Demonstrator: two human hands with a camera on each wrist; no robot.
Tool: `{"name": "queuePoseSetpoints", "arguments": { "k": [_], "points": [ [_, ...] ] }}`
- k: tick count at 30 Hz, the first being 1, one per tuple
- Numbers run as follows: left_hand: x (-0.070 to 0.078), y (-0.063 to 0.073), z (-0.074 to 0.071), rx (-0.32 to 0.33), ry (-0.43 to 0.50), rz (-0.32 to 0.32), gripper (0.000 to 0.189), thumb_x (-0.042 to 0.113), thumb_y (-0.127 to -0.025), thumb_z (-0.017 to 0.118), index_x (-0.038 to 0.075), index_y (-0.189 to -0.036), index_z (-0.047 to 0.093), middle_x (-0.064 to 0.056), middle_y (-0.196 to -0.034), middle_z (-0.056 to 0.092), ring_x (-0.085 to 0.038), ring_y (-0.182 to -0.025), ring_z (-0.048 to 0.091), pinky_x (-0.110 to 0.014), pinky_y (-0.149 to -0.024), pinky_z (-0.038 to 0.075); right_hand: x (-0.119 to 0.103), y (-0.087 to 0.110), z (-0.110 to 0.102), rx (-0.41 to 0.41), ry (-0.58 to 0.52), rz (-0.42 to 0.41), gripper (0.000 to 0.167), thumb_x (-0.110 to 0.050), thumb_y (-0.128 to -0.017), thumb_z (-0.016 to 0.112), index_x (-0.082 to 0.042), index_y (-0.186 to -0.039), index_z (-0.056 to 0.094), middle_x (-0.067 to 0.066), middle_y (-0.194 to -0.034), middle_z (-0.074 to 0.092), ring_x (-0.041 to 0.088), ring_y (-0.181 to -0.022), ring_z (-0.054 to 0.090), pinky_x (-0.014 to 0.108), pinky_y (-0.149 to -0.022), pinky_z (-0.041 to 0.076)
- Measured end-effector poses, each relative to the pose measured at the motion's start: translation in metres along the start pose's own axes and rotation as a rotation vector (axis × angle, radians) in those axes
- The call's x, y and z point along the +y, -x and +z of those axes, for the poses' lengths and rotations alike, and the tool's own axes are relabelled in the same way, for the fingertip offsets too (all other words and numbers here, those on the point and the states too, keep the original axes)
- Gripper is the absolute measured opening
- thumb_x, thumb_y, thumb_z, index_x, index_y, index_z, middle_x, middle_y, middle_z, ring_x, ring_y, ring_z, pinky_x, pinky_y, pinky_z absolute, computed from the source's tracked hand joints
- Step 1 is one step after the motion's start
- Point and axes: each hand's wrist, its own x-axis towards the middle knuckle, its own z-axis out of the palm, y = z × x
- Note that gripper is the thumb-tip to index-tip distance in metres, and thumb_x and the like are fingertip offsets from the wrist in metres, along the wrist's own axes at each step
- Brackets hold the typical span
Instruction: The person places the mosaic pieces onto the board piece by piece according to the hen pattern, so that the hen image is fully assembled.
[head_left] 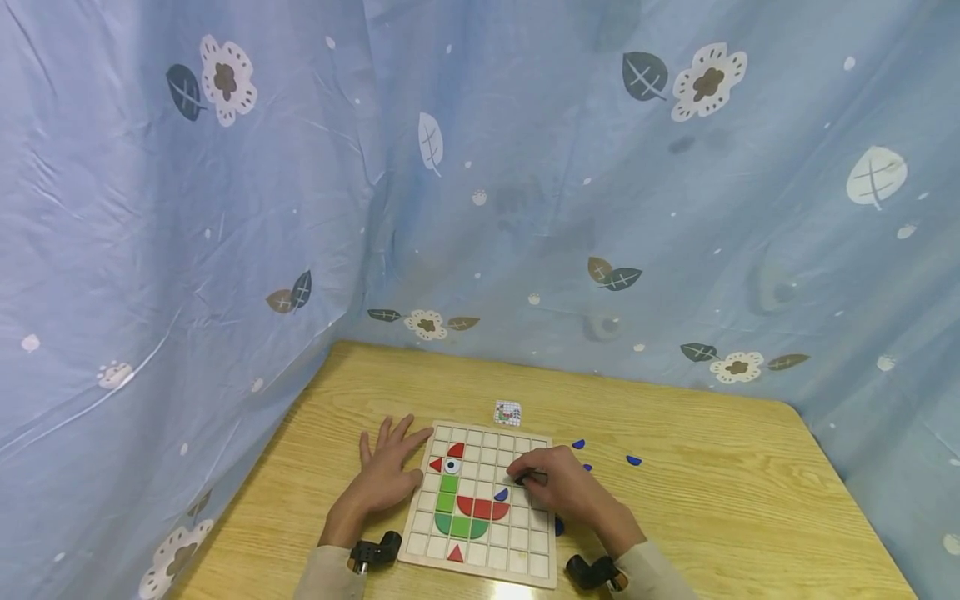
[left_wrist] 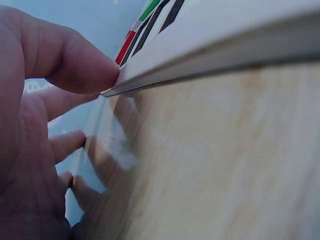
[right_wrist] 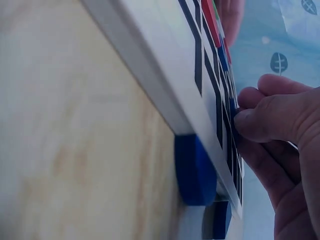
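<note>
A wooden grid board (head_left: 517, 567) lies on the table with colored pieces forming a bird-like figure. The figure includes a white eye piece (head_left: 451, 466), green squares (head_left: 447, 483), a red row (head_left: 483, 508) and a red triangle (head_left: 454, 553). One blue piece (head_left: 501, 495) sits above the red row. My left hand (head_left: 382, 477) has its fingers spread, the thumb (left_wrist: 95, 70) touching the board's left edge. Over the board's right half, my right hand (head_left: 558, 482) pinches a small blue piece (right_wrist: 233, 112) close to the grid; the fingers partly hide it.
A small picture card (head_left: 507, 412) lies behind the board. Several blue pieces are scattered right of it, one (head_left: 633, 460) farther out and another (right_wrist: 194, 170) against the board's right edge. A flowered blue curtain (head_left: 525, 208) hangs behind the wooden table (head_left: 712, 500).
</note>
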Motion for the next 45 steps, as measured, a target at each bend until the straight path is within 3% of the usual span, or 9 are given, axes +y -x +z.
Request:
{"name": "queuePoseSetpoints", "arguments": {
  "k": [6,10,17,21,27,32,37,45],
  "points": [
    [0.001,0.001,0.0,-0.001,0.004,0.003,0.077,0.009,-0.087,0.061,0.016,-0.163,0.055,-0.022,-0.18,0.025,-0.053,-0.169,-0.001,-0.078,-0.123,-0.022,-0.002,0.001,0.001,0.015,-0.008,0.015,0.031,0.008,-0.092,0.076,-0.014,-0.113,0.084,-0.004,-0.111,0.084,0.014,-0.107,0.08,0.034,-0.093,0.066],
    [0.001,0.002,0.0,-0.002,0.009,0.01,0.077,0.008,-0.086,0.062,0.016,-0.162,0.055,-0.023,-0.18,0.026,-0.053,-0.169,-0.001,-0.078,-0.123,-0.022,-0.004,0.006,0.0,0.07,0.009,0.022,0.029,0.004,-0.092,0.079,-0.013,-0.115,0.085,-0.003,-0.111,0.085,0.016,-0.108,0.08,0.036,-0.093,0.066],
    [0.001,0.002,0.0,0.011,0.023,0.023,0.076,0.008,-0.086,0.062,0.016,-0.162,0.056,-0.023,-0.18,0.026,-0.054,-0.168,-0.001,-0.078,-0.123,-0.022,0.0,0.033,-0.015,0.21,-0.06,0.171,0.03,-0.001,-0.091,0.084,-0.014,-0.118,0.085,-0.008,-0.116,0.083,0.014,-0.109,0.079,0.04,-0.092,0.066],
    [0.0,0.002,0.001,0.015,0.016,0.025,0.076,0.008,-0.087,0.062,0.016,-0.162,0.056,-0.024,-0.18,0.027,-0.054,-0.168,0.0,-0.078,-0.123,-0.021,0.01,0.054,-0.029,0.287,-0.077,0.237,0.029,-0.003,-0.09,0.086,-0.012,-0.118,0.085,-0.004,-0.115,0.084,0.017,-0.104,0.08,0.041,-0.09,0.066],
    [-0.002,0.001,0.001,0.001,0.007,0.012,0.075,0.009,-0.089,0.061,0.017,-0.164,0.054,-0.022,-0.181,0.024,-0.053,-0.169,-0.002,-0.077,-0.123,-0.022,0.026,0.084,-0.055,0.397,-0.109,0.338,0.031,-0.005,-0.092,0.086,-0.009,-0.122,0.083,0.006,-0.117,0.084,0.022,-0.105,0.082,0.028,-0.095,0.064],
    [-0.002,0.001,0.001,0.008,0.009,0.015,0.075,0.009,-0.089,0.061,0.015,-0.163,0.054,-0.023,-0.18,0.025,-0.054,-0.169,-0.001,-0.078,-0.123,-0.021,0.037,0.103,-0.076,0.469,-0.099,0.382,0.031,-0.003,-0.092,0.086,-0.007,-0.123,0.083,0.01,-0.118,0.084,0.014,-0.104,0.081,0.017,-0.092,0.061],
    [-0.002,0.0,0.001,-0.004,0.01,0.008,0.075,0.009,-0.09,0.06,0.016,-0.165,0.052,-0.021,-0.181,0.023,-0.052,-0.169,-0.002,-0.077,-0.123,-0.022,0.053,0.114,-0.088,0.507,-0.1,0.425,0.03,-0.005,-0.092,0.086,-0.006,-0.122,0.083,0.013,-0.116,0.084,0.001,-0.104,0.078,0.013,-0.09,0.06],
    [-0.001,0.0,0.0,0.0,0.022,0.018,0.075,0.008,-0.089,0.061,0.015,-0.164,0.054,-0.023,-0.181,0.024,-0.053,-0.169,-0.002,-0.078,-0.123,-0.022,0.072,0.12,-0.092,0.456,-0.144,0.478,0.032,-0.012,-0.095,0.085,-0.005,-0.125,0.081,0.016,-0.119,0.083,0.006,-0.104,0.08,0.012,-0.082,0.061]
  ]
}}
